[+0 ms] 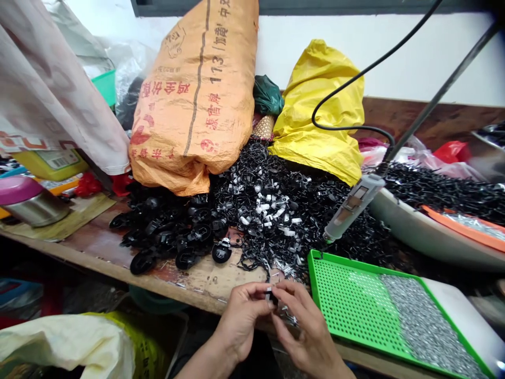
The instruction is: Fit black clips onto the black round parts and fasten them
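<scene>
At the table's front edge, my left hand (241, 319) pinches a small black-and-white plastic part (270, 296) between thumb and forefinger. My right hand (302, 327) meets it from the other side, its fingertips closed around the same part and partly hiding it. Just beyond my fingers lie thin silver pins (286, 269). Behind them spreads a heap of small black parts (256, 247) with white plastic pieces (272, 205) scattered on top. Round black wheel-like parts (187, 258) are piled to the left.
A green perforated tray (339, 300) with small metal pieces (428, 316) lies at right. Above it hangs an electric screwdriver (353, 208) on a cable. Orange (197, 100) and yellow sacks (319, 110) stand behind. A large basin (410, 226) is at right, a steel flask (35, 202) at left.
</scene>
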Demonstrator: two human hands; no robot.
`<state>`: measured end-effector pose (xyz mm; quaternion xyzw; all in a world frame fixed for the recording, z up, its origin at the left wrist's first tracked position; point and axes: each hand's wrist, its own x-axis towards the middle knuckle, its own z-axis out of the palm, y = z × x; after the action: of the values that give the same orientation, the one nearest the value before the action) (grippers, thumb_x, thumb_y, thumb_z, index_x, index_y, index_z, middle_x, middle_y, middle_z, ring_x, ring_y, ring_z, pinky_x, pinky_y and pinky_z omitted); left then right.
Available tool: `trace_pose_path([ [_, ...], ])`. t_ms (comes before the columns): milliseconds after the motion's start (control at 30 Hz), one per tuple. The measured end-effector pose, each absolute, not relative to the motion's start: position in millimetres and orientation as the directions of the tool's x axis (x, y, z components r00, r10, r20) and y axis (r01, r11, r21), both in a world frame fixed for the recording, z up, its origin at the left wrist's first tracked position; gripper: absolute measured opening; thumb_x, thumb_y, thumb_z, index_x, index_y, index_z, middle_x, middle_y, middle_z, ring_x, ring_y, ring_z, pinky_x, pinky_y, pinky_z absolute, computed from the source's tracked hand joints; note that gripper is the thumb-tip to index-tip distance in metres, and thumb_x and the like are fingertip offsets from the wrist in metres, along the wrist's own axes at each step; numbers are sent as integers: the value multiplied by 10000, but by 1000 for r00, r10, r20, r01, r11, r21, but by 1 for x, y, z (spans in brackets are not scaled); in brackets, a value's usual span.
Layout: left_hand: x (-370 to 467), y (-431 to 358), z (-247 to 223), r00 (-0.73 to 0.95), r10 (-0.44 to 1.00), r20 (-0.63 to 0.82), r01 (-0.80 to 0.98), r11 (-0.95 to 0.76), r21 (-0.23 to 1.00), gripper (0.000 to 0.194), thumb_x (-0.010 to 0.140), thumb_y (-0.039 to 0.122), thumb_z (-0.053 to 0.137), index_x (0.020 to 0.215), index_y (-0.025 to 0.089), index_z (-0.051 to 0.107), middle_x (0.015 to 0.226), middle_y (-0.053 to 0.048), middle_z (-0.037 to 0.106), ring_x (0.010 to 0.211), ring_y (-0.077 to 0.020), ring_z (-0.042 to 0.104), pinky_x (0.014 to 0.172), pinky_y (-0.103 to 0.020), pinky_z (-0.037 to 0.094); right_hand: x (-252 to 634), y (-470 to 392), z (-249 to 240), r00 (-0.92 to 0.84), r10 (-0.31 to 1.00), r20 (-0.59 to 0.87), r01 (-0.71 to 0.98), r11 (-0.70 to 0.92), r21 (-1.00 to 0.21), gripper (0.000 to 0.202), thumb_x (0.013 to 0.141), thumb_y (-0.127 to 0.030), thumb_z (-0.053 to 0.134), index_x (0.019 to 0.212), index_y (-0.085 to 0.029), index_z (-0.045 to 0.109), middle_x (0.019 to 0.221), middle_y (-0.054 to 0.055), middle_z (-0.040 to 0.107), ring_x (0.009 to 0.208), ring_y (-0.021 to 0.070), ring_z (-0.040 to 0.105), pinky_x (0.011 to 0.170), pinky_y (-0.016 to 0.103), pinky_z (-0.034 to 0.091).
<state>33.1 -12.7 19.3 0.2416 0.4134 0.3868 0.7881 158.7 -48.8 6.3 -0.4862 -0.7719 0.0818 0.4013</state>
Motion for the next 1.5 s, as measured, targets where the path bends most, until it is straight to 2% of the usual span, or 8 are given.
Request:
trace_pose_path([
  [600, 35, -21, 22, 289, 861, -419, -343, 502, 794, 206, 505, 123, 654, 710, 107, 636, 596, -8, 568, 556, -98, 476, 558, -213, 351, 158, -44, -8, -149, 716, 682, 718, 552, -423, 303, 719, -95, 501, 1007, -186, 485, 884, 90, 565, 847, 198, 538, 723, 380, 462],
  [733, 18, -8, 18, 235, 898, -372, -119, 407, 906, 309, 572, 204, 625, 870, 134, 584, 621, 5, 513, 547, -115, 466, 567, -249, 373, 163, -43, -11, -129, 733, 668, 737, 521, -430, 266, 690, -132, 558, 945, -160, 487, 829, 87, 562, 795, 191, 534, 674, 345, 471],
  [800, 4, 9, 19, -26, 993, -112, 157, 115, 981, 326, 608, 247, 600, 924, 173, 573, 701, -11, 502, 648, -153, 477, 636, -273, 377, 163, -43, -14, -140, 765, 629, 766, 486, -421, 246, 679, -156, 575, 911, -154, 492, 797, 82, 557, 756, 188, 528, 644, 339, 466],
  [933, -16, 44, 20, -98, 941, 323, 819, -108, 563, 347, 624, 282, 584, 946, 156, 559, 886, -90, 481, 879, -261, 422, 766, -368, 325, 157, -42, -18, -183, 822, 540, 808, 438, -394, 169, 671, -154, 556, 834, -153, 515, 732, 61, 544, 693, 182, 510, 655, 364, 444],
  [1033, -17, 57, 16, 60, 953, 298, 963, -134, 234, 305, 629, 307, 579, 868, 118, 564, 925, -124, 479, 896, -288, 403, 738, -397, 329, 153, -42, -22, -158, 849, 505, 830, 391, -397, 146, 665, -159, 551, 809, -152, 528, 705, 57, 530, 682, 183, 497, 666, 375, 434],
  [1133, -13, 56, 13, 122, 925, 359, 967, -193, 168, 281, 639, 266, 572, 868, 106, 546, 1015, -157, 461, 971, -306, 376, 785, -417, 309, 155, -41, -22, -135, 857, 498, 816, 381, -434, 146, 662, -168, 555, 805, -150, 539, 704, 61, 532, 697, 189, 493, 670, 373, 428],
  [1333, -1, 28, 19, 131, 956, 261, 727, -272, 630, 309, 596, 203, 567, 876, 161, 443, 866, -73, 526, 856, -233, 486, 743, -354, 378, 158, -35, 7, -4, 931, 365, 508, 316, -801, 172, 669, -214, 593, 832, -174, 556, 763, 48, 547, 674, 150, 511, 569, 259, 435],
  [1500, 11, 0, 22, 225, 972, 61, 435, -157, 887, 350, 547, 122, 557, 874, 192, 453, 855, -30, 509, 806, -190, 496, 708, -297, 391, 145, -27, 24, -43, 912, 408, 494, 374, -785, 200, 640, -224, 620, 830, -180, 576, 757, 42, 554, 692, 158, 516, 600, 273, 425],
])
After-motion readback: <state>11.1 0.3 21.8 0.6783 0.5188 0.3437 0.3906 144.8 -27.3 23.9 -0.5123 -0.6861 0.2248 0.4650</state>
